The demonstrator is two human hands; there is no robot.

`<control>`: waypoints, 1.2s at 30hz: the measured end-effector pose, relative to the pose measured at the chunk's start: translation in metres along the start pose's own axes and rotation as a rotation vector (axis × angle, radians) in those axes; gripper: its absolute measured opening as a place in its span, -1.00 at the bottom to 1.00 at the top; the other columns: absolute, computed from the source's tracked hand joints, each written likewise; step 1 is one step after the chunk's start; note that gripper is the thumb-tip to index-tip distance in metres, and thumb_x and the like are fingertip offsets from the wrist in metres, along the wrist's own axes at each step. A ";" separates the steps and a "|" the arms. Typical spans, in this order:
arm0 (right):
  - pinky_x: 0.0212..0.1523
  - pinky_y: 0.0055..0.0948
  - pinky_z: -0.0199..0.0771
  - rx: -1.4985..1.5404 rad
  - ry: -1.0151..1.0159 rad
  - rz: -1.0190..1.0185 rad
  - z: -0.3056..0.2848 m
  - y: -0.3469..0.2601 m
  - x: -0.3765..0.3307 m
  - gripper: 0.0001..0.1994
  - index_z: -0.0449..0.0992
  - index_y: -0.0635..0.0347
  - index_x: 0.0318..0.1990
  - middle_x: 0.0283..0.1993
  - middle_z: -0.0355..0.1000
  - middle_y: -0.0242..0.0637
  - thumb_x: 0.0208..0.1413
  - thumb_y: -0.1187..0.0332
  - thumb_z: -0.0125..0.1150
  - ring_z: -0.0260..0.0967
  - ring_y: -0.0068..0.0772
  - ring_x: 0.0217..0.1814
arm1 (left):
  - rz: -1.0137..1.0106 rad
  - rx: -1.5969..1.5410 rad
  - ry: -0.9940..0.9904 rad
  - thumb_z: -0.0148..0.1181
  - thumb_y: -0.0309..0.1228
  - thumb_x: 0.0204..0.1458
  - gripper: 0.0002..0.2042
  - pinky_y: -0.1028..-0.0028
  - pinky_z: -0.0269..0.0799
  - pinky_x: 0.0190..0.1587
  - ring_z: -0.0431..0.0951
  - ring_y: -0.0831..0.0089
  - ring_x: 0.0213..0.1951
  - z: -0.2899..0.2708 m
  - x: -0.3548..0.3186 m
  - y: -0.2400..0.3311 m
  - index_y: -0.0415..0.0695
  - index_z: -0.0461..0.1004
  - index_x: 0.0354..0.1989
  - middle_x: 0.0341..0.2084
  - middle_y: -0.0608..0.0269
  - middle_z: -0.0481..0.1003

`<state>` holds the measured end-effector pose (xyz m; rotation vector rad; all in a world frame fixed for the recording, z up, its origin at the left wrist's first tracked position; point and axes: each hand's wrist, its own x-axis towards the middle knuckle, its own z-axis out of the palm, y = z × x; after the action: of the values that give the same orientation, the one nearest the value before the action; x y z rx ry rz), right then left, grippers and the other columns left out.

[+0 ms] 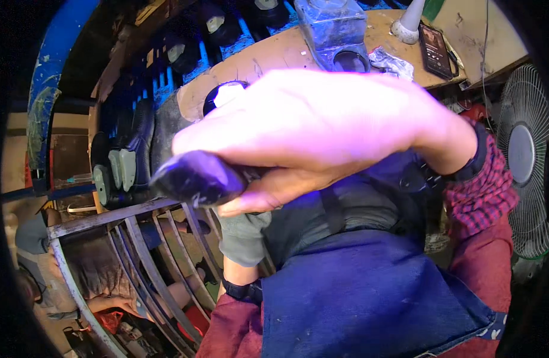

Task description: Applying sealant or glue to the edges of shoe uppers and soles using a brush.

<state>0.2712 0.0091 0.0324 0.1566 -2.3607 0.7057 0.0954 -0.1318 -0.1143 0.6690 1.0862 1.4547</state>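
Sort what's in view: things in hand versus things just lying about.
In hand: right hand closed around a dark rounded piece; left hand hidden under grey cloth; blue apron on lap.

Lying about: phone, white cone, crumpled rag, fan.

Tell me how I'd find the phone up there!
Look at the curved wooden workbench at the top. Near its right end, beside a white cone and crumpled grey rag, lies a flat black rectangular phone. It is the only thin, glossy slab there.

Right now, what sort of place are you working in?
Probably a small shoe-making workshop: rows of dark shoes on a rack, a worn wooden workbench, and a standing fan beside it.
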 end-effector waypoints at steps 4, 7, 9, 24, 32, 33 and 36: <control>-0.36 -0.24 0.37 0.160 -0.112 -0.077 -0.016 0.006 0.004 -0.61 0.32 0.22 -0.01 -0.38 0.39 -0.12 0.03 0.28 0.22 0.36 -0.05 -0.35 | 0.284 0.604 -0.023 0.07 -0.42 0.04 -0.52 0.37 0.32 0.03 0.39 0.30 -0.03 0.005 0.003 0.017 -0.20 0.08 0.12 -0.09 0.14 0.34; -0.29 -0.33 0.39 0.189 -0.114 -0.123 -0.021 0.020 0.005 -0.69 0.37 0.24 -0.07 -0.35 0.42 -0.20 0.06 0.31 0.18 0.40 -0.15 -0.30 | 0.539 1.304 -0.079 0.08 -0.33 0.03 -0.52 0.35 0.19 0.14 0.37 0.31 0.04 0.002 0.009 0.035 -0.18 0.17 0.13 -0.05 0.15 0.41; -0.26 -0.35 0.39 0.214 -0.070 -0.072 -0.022 0.029 0.004 -0.70 0.38 0.24 -0.09 -0.35 0.42 -0.22 0.06 0.31 0.18 0.41 -0.19 -0.29 | 0.316 1.125 -0.003 0.09 -0.22 0.03 -0.56 0.31 0.14 0.14 0.40 0.25 0.00 0.023 0.007 0.048 -0.18 0.30 0.06 -0.16 0.19 0.49; -0.17 -0.45 0.38 0.090 0.585 0.699 0.006 0.025 -0.034 -0.84 0.44 0.22 -0.25 -0.37 0.41 -0.35 0.07 0.34 0.14 0.37 -0.50 -0.25 | 0.269 0.829 0.075 0.13 -0.28 0.05 -0.42 0.42 0.28 -0.06 0.36 0.38 -0.07 0.012 -0.003 0.043 -0.24 0.10 0.21 -0.04 0.18 0.33; -0.43 -0.62 0.40 0.479 0.906 0.874 0.005 0.056 -0.028 -0.81 0.34 0.27 -0.24 -0.39 0.47 -0.24 0.21 0.30 0.04 0.41 -0.55 -0.47 | 0.232 0.363 0.105 0.36 -0.32 -0.15 -0.28 0.37 0.17 0.17 0.30 0.42 0.07 0.020 -0.011 0.018 -0.26 0.09 0.16 0.05 0.19 0.26; -0.46 -0.59 0.42 0.472 0.902 0.783 0.006 0.065 -0.019 -0.81 0.32 0.27 -0.26 -0.39 0.49 -0.20 0.21 0.29 0.03 0.41 -0.55 -0.48 | 0.254 0.316 0.101 0.40 -0.35 -0.19 -0.24 0.37 0.18 0.16 0.30 0.42 0.07 0.023 -0.014 0.022 -0.26 0.08 0.17 0.05 0.19 0.26; -0.46 -0.60 0.41 0.471 0.842 0.702 0.006 0.076 -0.010 -0.83 0.32 0.25 -0.25 -0.42 0.47 -0.25 0.22 0.31 0.02 0.39 -0.57 -0.50 | 0.271 0.267 0.093 0.45 -0.37 -0.27 -0.15 0.36 0.19 0.16 0.30 0.40 0.08 0.032 -0.011 0.026 -0.25 0.03 0.19 0.05 0.19 0.26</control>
<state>0.2540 0.0699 -0.0114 -0.6745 -1.3751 1.3288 0.1143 -0.1323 -0.0756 0.9752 1.3157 1.5977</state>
